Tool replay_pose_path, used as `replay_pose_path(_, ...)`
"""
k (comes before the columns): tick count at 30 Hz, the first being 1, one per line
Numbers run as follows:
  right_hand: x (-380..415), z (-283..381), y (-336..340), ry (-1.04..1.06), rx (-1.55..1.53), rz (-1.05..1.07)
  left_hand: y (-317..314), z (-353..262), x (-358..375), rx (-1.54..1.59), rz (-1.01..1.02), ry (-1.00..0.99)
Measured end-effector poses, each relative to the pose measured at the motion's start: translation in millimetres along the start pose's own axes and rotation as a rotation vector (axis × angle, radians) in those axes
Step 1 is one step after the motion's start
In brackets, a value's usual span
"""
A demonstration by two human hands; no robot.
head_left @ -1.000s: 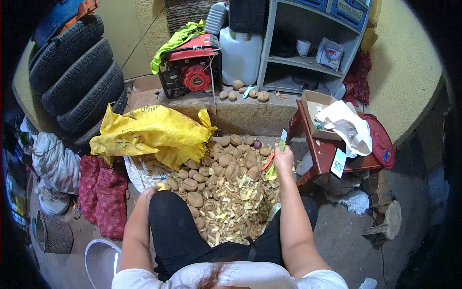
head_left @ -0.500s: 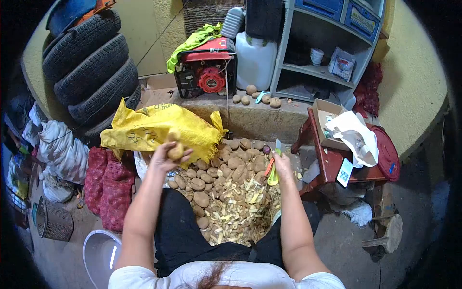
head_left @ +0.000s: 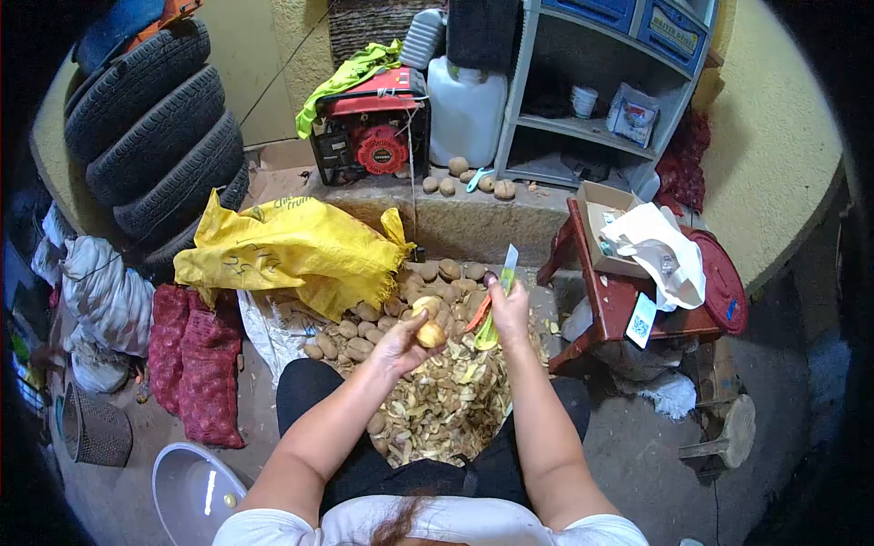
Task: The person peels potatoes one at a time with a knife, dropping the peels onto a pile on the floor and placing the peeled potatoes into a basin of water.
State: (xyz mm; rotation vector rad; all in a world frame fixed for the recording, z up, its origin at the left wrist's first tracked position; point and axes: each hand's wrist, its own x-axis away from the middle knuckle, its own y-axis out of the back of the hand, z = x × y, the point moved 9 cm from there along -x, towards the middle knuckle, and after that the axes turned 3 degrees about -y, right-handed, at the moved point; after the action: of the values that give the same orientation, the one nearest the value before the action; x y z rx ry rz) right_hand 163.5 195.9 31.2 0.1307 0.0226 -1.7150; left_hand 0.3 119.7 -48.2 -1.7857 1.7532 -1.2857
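My left hand [head_left: 401, 347] is closed around what looks like two potatoes [head_left: 431, 336], yellowish on the sides that show. Across from it, my right hand [head_left: 506, 311] grips a small knife [head_left: 511, 258] with its pale blade up, an orange-handled tool [head_left: 479, 312] and a yellow-green peeler [head_left: 488, 333]; their exact kinds are partly hidden by my fingers. Beneath both hands lies a heap of peelings [head_left: 446, 409], and brown unpeeled potatoes [head_left: 357, 329] spread behind and left of it. A dark round onion-like thing shows by my right thumb.
Behind the potatoes lies a yellow sack [head_left: 282, 255]. Red net bags [head_left: 209, 382] and a clear basin [head_left: 187, 496] with a small pale piece are at left. A red stool [head_left: 674, 323] with a box stands at right. A generator [head_left: 369, 136] sits on the back ledge.
My left hand has swung right and inward with the potatoes, close to my right hand. My right hand has shifted slightly left and still holds the tools. The view has moved a little.
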Motion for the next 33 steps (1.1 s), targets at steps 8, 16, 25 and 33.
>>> replay_pose_path(8, 23.2, 33.3, -19.6, 0.249, 0.271, -0.040, 7.3, 36.6, -13.3, -0.034, -0.055, 0.160)
replay_pose_path(16, 19.6, 9.3, -28.4, 0.145, 0.359, -0.042, 21.9, 43.4, -8.7, -0.216, -0.257, 0.071)
replay_pose_path(25, 4.5, -16.7, -18.6, 0.028, 0.415, -0.059, 8.0, 41.8, 9.5, -0.378, -0.219, 0.099)
replay_pose_path(33, 5.6, -16.0, -15.0, 0.070, 0.471, -0.108, 21.1, 40.5, 6.5, -0.492, -0.182, -0.027)
